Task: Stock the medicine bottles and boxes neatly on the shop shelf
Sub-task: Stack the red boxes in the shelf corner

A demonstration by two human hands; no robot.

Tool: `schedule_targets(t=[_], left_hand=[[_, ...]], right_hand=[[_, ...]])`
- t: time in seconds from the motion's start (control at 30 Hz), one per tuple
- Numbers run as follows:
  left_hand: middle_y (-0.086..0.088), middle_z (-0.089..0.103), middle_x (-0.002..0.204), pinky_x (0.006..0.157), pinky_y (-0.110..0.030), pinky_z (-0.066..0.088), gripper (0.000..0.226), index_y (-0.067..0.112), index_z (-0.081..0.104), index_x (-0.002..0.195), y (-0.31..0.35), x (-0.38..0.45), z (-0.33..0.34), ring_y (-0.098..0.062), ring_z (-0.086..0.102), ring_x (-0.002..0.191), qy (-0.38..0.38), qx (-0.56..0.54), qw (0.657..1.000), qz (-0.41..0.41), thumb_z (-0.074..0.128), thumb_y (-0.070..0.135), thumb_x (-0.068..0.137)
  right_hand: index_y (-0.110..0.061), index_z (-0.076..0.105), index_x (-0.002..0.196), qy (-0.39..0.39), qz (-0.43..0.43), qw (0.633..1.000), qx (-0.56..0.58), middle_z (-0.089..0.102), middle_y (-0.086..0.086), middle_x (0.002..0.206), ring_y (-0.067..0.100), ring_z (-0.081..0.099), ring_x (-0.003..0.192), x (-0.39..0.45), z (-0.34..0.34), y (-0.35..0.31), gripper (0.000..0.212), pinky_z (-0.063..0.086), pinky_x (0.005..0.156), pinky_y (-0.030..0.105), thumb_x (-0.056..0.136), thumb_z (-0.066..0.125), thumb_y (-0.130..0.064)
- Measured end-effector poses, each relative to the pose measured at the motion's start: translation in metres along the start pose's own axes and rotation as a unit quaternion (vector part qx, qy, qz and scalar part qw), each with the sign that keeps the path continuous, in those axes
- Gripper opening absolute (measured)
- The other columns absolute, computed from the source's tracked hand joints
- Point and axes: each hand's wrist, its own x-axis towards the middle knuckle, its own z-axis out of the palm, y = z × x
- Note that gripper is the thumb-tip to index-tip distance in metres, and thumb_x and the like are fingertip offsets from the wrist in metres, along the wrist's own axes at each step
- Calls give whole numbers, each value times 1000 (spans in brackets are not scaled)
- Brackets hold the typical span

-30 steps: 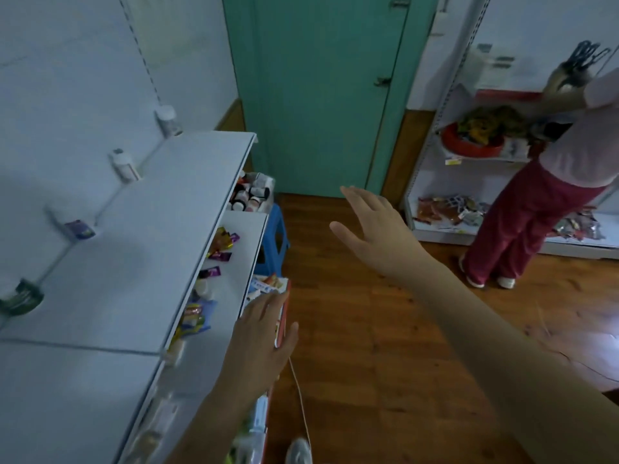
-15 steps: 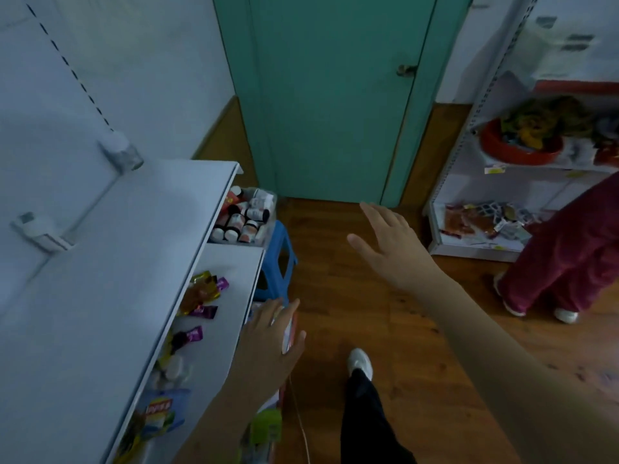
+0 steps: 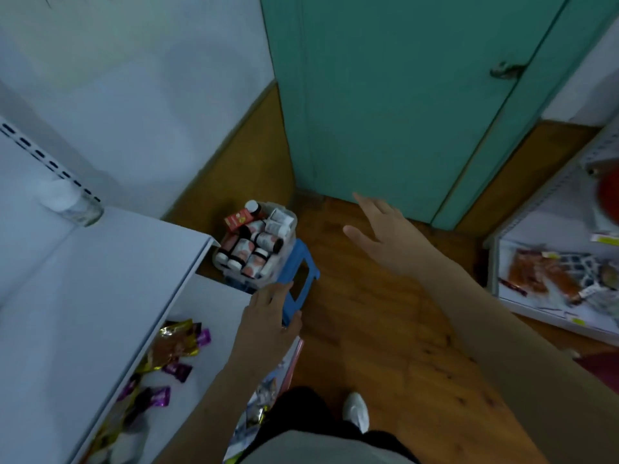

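1. A clear tub (image 3: 283, 241) of medicine bottles (image 3: 254, 249) sat on a blue stool (image 3: 301, 279) on the wooden floor (image 3: 385, 329), tucked against the end of the white shelf unit (image 3: 100, 279). A small red box (image 3: 238, 220) lay on top of the bottles at the tub's far left corner.

2. The bottles lay mostly on their sides, caps pointing roughly toward the shelf, their long axes running across the tub, not upright.

3. The left hand (image 3: 269, 318) was low over the near edge of the stool, fingers loosely spread and pointing toward the tub, holding nothing. It looked to be touching the stool's rim, though motion blur left contact uncertain.

4. The right hand (image 3: 385, 236) hung in the air over the floor, to the right of the tub, fingers straight and splayed, also empty.

5. The relation that mattered: the tub lay just ahead of the left fingertips, up and slightly left of them, and off to the left of the right hand. The left hand was plainly the nearer, with only the bare end of the stool between it and the tub's near wall.

6. The upper shelf board was mostly bare, with one pale bottle (image 3: 72, 205) at its back corner; the lower board (image 3: 207, 309) carried loose snack sachets (image 3: 177, 343).

7. In my judgement the step in hand was a reach for stock, with no item yet picked up.
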Motion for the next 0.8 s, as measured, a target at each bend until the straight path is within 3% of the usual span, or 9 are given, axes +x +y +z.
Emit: schedule_targets(t=[0.23, 0.4, 0.6, 0.8], left_hand=[[-2, 46, 140, 103, -37, 43, 54, 18, 43, 144, -17, 93, 13, -21, 42, 128, -1, -54, 997, -56, 53, 40, 95], [-7, 50, 135, 98, -39, 45, 68, 14, 46, 141, -47, 169, 34, -23, 46, 121, 8, -114, 986, -122, 39, 56, 88], [-7, 47, 137, 96, -28, 39, 54, 16, 42, 145, -67, 238, 27, -21, 43, 123, 53, -168, 961, -211, 58, 34, 96], [-7, 40, 147, 106, -39, 39, 59, 18, 37, 148, -87, 272, 28, -25, 39, 133, 54, -179, 929, -319, 57, 36, 95]], right_hand=[[-22, 16, 157, -50, -35, 998, -2, 26, 4, 159, 22, 26, 145, 123, 6, 34, 74, 25, 119, 41, 98, 37, -61], [-22, 16, 157, -88, -64, 993, -39, 24, 4, 160, 22, 24, 146, 230, 1, 33, 73, 23, 119, 38, 98, 37, -59], [-20, 18, 157, -145, -127, 978, -79, 26, 4, 159, 23, 28, 144, 347, -1, 9, 70, 23, 116, 36, 100, 42, -53], [-20, 21, 156, -224, -173, 955, -92, 30, 3, 157, 22, 34, 140, 425, 48, -2, 70, 32, 115, 41, 99, 46, -51]])
